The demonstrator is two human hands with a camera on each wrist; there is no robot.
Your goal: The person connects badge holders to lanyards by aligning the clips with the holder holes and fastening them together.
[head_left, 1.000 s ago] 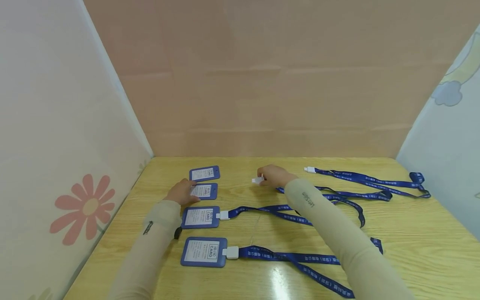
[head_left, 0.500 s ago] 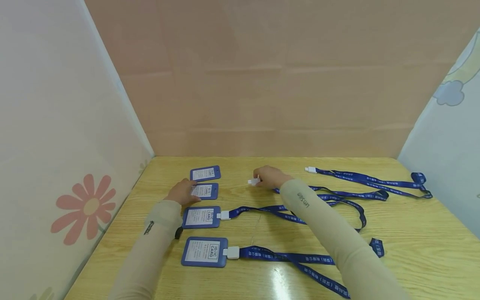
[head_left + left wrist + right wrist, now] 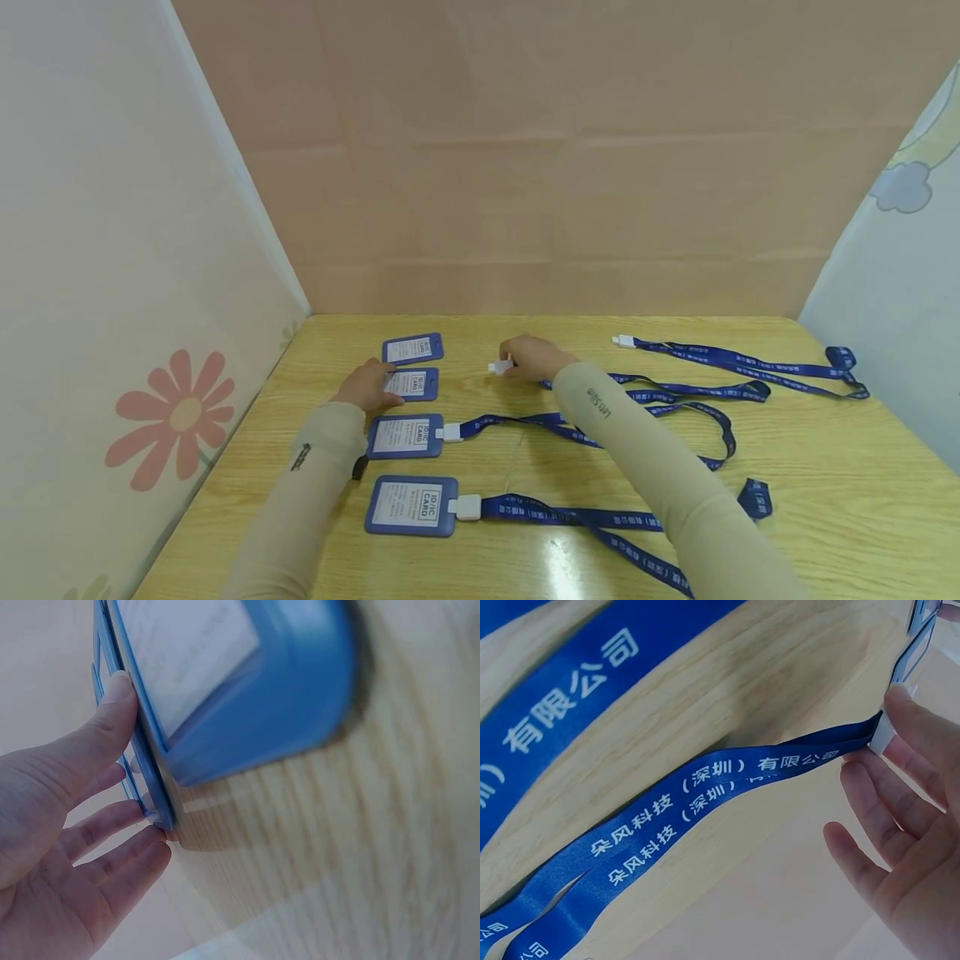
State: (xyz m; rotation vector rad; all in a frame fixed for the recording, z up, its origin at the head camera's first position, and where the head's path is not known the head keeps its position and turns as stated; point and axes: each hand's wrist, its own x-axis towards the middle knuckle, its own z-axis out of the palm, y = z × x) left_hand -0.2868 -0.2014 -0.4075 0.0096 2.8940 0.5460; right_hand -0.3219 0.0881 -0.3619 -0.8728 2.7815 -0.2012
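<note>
In the head view my left hand (image 3: 363, 385) holds a blue ID card holder (image 3: 417, 384), second from the back in a column on the table. The left wrist view shows the thumb on one edge of that holder (image 3: 155, 791) and fingertips at its other edge. To its right, my right hand (image 3: 531, 358) pinches the white plastic clip (image 3: 497, 367) of a blue lanyard (image 3: 738, 390). The right wrist view shows this clip (image 3: 883, 733) between thumb and fingers, its printed strap (image 3: 705, 780) trailing away. A gap separates the clip from the held holder.
Behind lies a loose card holder (image 3: 412, 348). Nearer me, two holders (image 3: 405, 436) (image 3: 412, 505) have lanyards clipped on. Another lanyard (image 3: 738, 361) with a white clip (image 3: 623, 341) lies at the back right. Walls (image 3: 562, 167) bound the wooden table (image 3: 840, 467).
My right hand has moved left with the lanyard clip, closer to the held card holder, and the strap has been drawn along. My left hand stays on the holder.
</note>
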